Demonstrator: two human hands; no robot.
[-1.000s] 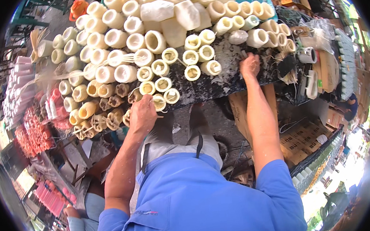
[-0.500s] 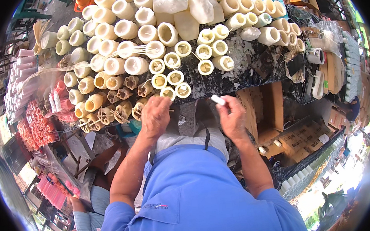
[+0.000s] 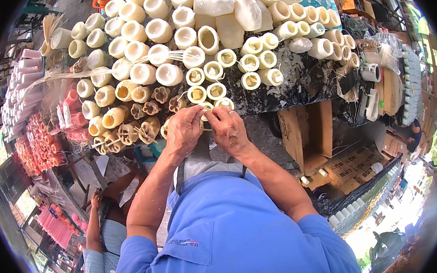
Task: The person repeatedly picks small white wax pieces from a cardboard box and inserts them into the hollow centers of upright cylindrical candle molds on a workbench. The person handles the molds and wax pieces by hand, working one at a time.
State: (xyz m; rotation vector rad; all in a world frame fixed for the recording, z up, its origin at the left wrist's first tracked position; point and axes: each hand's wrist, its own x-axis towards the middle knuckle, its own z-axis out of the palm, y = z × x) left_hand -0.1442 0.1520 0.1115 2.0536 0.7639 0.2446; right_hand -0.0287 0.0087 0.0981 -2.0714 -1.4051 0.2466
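My left hand (image 3: 183, 132) and my right hand (image 3: 228, 129) meet at the table's front edge, fingertips pinched close together. What the fingers hold is hidden; the white cylinder seen earlier in my right hand does not show. Just beyond them stand pale hollow wax cups (image 3: 216, 91), several with a small squarish piece inside. Part of the nearest cups is covered by my fingers. Beside my left hand lie yellowish, flower-shaped wax shells (image 3: 149, 129), some with thin sticks across their openings.
Many white wax cups (image 3: 159, 31) and large wax lumps (image 3: 213, 4) fill the table. A bundle of white wicks (image 3: 165, 57) lies over them. Pink and red candles (image 3: 41, 144) are at left, near a seated person (image 3: 104, 236). An open cardboard box (image 3: 291, 131) stands below right.
My right hand has moved left, from holding a short white cylinder apart to meeting my left hand. The cylinder is now out of sight. The person at left has shifted an arm.
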